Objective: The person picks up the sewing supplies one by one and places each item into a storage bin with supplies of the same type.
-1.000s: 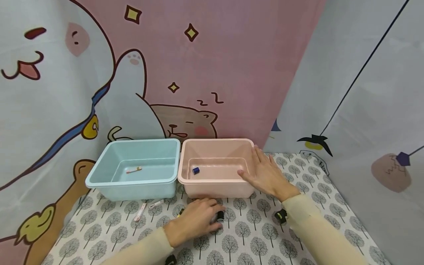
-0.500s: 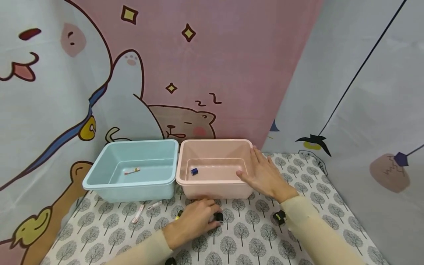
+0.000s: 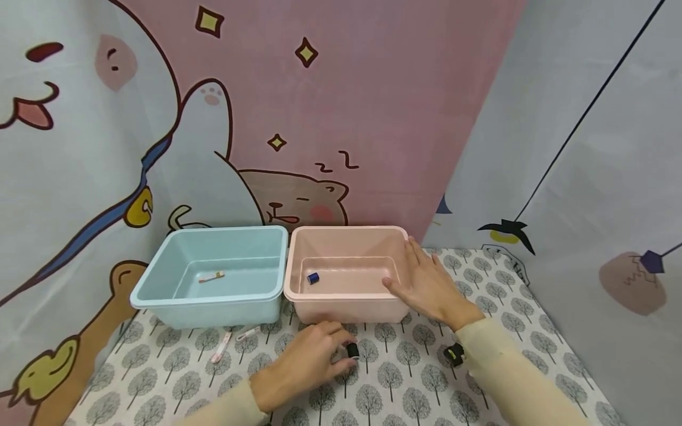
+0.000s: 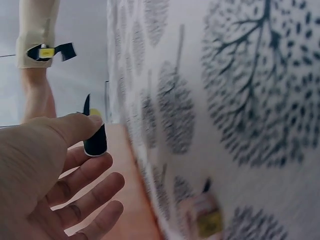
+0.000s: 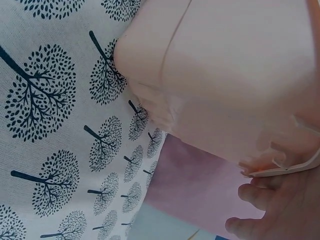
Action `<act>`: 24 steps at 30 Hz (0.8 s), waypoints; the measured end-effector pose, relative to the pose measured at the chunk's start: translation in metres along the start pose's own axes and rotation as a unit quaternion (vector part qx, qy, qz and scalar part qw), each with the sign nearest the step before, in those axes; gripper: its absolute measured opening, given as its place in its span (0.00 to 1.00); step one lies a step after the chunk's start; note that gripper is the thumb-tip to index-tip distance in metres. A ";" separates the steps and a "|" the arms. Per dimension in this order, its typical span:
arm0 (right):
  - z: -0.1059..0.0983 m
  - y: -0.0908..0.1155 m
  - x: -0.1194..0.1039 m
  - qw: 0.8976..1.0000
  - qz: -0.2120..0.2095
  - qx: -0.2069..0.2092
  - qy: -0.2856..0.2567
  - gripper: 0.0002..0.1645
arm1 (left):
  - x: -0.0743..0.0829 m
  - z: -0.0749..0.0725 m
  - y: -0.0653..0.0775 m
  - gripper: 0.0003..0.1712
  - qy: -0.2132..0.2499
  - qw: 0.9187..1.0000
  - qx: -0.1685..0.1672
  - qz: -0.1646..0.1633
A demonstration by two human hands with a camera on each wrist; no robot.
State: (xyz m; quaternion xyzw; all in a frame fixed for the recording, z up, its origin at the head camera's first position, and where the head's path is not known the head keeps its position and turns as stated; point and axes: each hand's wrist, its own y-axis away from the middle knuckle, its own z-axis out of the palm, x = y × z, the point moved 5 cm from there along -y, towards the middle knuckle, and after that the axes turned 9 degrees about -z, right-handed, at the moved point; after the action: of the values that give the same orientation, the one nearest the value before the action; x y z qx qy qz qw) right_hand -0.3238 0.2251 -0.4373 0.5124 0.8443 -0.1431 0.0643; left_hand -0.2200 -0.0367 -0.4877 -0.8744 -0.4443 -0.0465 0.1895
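Note:
My left hand (image 3: 311,358) pinches a black thread spool (image 3: 352,350) between thumb and index finger, in front of the pink bin (image 3: 346,296). The left wrist view shows the spool (image 4: 95,142) upright below the thumb, its pale end rim down, and the other fingers spread loosely. My right hand (image 3: 431,287) rests against the bin's right rim, thumb lying over the edge and fingers extended. In the right wrist view its fingertips touch the rim (image 5: 287,170). A small blue spool (image 3: 313,278) lies inside the pink bin.
A light blue bin (image 3: 208,310) stands left of the pink one, holding a small slim white-and-orange piece (image 3: 211,277). Two slim pale pieces, one reddish-white (image 3: 221,347) and one white (image 3: 248,333), lie before it on the tree-print cloth (image 3: 367,396). A patterned curtain (image 3: 373,118) hangs behind.
My left wrist has shifted slightly left and down, and the black spool shows more fully at the fingertips. My right hand stays at the pink bin's rim.

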 end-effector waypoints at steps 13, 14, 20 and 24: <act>0.000 -0.001 0.000 1.000 -0.002 0.004 0.004 0.69 | 0.002 -0.031 -0.003 0.25 0.012 0.999 0.049 0.008; 0.001 -0.001 0.000 1.000 -0.003 0.004 0.003 0.69 | 0.002 -0.032 -0.003 0.24 0.014 0.998 0.055 0.010; 0.001 0.000 -0.001 1.000 -0.005 0.010 0.005 0.69 | 0.003 -0.047 0.000 0.26 0.038 0.995 0.089 0.017; 0.000 -0.001 -0.001 1.000 -0.004 0.014 0.002 0.69 | 0.003 -0.062 0.000 0.26 0.064 0.991 0.117 0.016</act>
State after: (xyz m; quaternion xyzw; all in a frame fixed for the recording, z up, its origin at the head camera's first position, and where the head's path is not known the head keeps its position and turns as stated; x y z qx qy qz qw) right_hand -0.3239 0.2240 -0.4371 0.5107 0.8441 -0.1543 0.0543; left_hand -0.2133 -0.0573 -0.4300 -0.8484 -0.4200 -0.0470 0.3186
